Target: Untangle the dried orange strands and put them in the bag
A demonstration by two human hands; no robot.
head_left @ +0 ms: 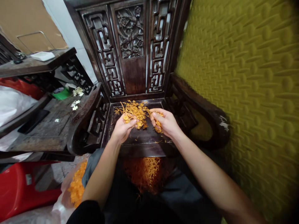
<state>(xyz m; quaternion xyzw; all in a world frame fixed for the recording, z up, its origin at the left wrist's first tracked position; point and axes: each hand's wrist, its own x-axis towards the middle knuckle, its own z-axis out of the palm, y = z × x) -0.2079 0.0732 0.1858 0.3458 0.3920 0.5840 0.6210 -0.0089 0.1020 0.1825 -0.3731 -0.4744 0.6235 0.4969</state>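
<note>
A loose heap of thin orange-yellow sprigs [137, 109] lies on the dark wooden chair seat [149, 137]. My left hand [123, 126] is closed on some of the orange sprigs at the heap's near left side, thumb pressed over them. On the right, my right hand [164, 123] has its fingers curled round another small orange bunch [158, 123]. The two hands are apart, with part of the heap between them. Small orange bits are scattered on the seat near its front edge.
Carved chair back [134, 74] behind; armrests on both sides. A side table [46, 130] at left holds a green bowl [61, 93] and white flowers. Lower left are a red stool [16, 189] and a bag of orange pieces [77, 186]. More orange stems [151, 171] lie below the seat.
</note>
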